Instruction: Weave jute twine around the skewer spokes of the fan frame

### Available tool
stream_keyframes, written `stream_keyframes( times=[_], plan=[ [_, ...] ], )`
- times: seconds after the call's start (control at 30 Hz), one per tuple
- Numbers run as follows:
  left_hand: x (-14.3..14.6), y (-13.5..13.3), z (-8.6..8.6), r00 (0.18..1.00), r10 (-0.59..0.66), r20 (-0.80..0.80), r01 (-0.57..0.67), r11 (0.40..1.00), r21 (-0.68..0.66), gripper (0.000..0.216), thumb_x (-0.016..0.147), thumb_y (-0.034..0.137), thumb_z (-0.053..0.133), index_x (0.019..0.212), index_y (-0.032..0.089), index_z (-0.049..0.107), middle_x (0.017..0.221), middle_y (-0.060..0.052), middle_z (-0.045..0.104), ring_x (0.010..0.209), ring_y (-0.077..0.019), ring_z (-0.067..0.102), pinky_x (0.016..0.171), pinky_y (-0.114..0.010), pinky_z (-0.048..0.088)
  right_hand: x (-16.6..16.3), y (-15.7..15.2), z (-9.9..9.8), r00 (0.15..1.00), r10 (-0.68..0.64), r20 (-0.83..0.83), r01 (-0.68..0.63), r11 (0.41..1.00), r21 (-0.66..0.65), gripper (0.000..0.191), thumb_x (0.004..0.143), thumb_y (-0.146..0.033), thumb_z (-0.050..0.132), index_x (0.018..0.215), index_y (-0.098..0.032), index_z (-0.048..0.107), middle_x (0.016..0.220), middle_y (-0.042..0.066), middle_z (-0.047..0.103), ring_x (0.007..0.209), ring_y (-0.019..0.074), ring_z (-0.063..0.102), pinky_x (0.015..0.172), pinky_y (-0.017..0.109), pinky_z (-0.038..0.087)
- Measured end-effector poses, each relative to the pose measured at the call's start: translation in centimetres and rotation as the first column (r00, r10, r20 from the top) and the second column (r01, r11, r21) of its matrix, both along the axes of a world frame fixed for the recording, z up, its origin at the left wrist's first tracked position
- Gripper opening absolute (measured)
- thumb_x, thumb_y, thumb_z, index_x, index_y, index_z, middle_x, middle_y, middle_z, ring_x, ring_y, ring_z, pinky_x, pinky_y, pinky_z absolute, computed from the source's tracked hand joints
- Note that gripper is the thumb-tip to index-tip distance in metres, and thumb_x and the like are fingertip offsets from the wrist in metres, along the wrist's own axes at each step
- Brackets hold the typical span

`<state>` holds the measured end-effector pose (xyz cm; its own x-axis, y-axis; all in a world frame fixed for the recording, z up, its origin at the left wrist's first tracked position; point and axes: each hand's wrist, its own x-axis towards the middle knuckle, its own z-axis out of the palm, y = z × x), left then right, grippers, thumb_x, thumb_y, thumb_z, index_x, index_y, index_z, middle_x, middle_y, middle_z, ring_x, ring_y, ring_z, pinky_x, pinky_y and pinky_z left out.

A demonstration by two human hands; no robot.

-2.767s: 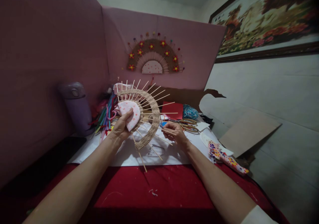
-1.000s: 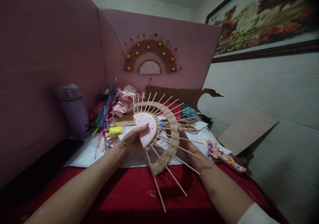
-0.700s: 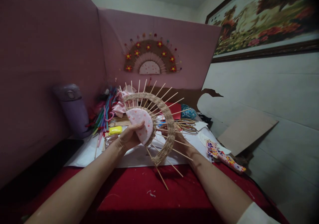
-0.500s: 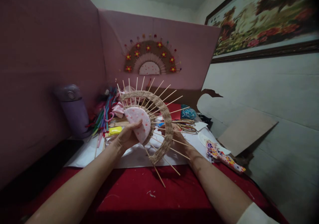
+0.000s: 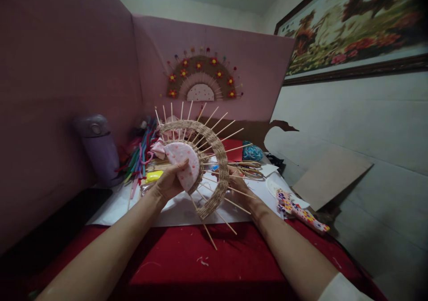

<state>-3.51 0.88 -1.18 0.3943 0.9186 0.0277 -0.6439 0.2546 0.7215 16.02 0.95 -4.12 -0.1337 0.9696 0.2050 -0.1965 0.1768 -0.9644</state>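
Weaving (image 5: 223,171) tilted above paper (image 5: 180,214), left hand (image 5: 169,183) clasping its dotted half-disc (image 5: 186,151), right hand (image 5: 238,185) partly behind, that grip unclear.

Place: home craft corner, by appearance | Evidence: blue yarn (image 5: 253,152) and pipe cleaners (image 5: 137,154) laid out on red-covered table (image 5: 167,258); framed picture (image 5: 354,35) hung on pale wall (image 5: 321,113)

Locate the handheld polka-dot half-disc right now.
In the head view, the polka-dot half-disc is just left of centre, gripped in the left hand, with the woven arc curving around its upper and right sides.
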Motion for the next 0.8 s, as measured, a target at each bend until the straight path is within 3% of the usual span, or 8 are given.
stream_keyframes(
  times=[0.23,0.43,0.57,0.8],
  plan=[
    [0.0,0.1,-0.1,1.0,0.001,0.009,-0.001,1.0,0.0,0.014,0.075,0.017,0.056,0.087,0.011,0.06,0.078,-0.011,0.068,0.068,-0.019,0.065,0.068,-0.03,0.053,-0.2,-0.1,-0.2,0.999,0.016,-0.048,-0.015,0.999,0.033,0.016,0.056,-0.026,0.07,0.06,-0.018,0.057,0.052,-0.006,0.049,0.043,0.0053,0.036,0.044,0.021,0.029],
    [0.1,-0.1,0.3,1.0,0.008,0.014,-0.008,1.0,-0.02,0.011,0.079,0.018,0.054,0.084,0.01,0.061,0.073,-0.009,0.068,0.061,-0.0171,0.065,0.062,-0.028,0.054,0.2,0.2,-0.6,0.999,0.041,-0.003,-0.041,0.998,0.042,0.014,0.057,-0.026,0.067,0.064,-0.017,0.06,0.048,-0.007,0.043,0.039,0.0035,0.027,0.04,0.02,0.018],
    [0.2,-0.4,0.4,0.999,0.025,-0.043,-0.029,0.996,-0.079,0.021,0.084,0.028,0.051,0.085,0.009,0.06,0.065,-0.009,0.067,0.054,-0.0161,0.063,0.054,-0.025,0.053,0.1,0.3,-0.6,0.998,0.064,-0.018,-0.063,0.997,0.043,0.016,0.057,-0.027,0.068,0.065,-0.018,0.059,0.045,-0.008,0.037,0.039,0.0038,0.022,0.04,0.02,0.014],
    [0.6,0.5,-0.5,0.994,0.028,-0.107,-0.034,0.998,-0.06,0.046,0.078,0.051,0.05,0.089,0.009,0.063,0.049,-0.004,0.06,0.036,-0.0124,0.052,0.037,-0.022,0.044,-0.9,-1.3,1.1,0.983,0.16,-0.092,-0.152,0.984,0.091,0.018,0.063,-0.032,0.068,0.065,-0.016,0.06,0.044,-0.009,0.028,0.039,0.0032,0.019,0.039,0.021,0.01]
  ],
)
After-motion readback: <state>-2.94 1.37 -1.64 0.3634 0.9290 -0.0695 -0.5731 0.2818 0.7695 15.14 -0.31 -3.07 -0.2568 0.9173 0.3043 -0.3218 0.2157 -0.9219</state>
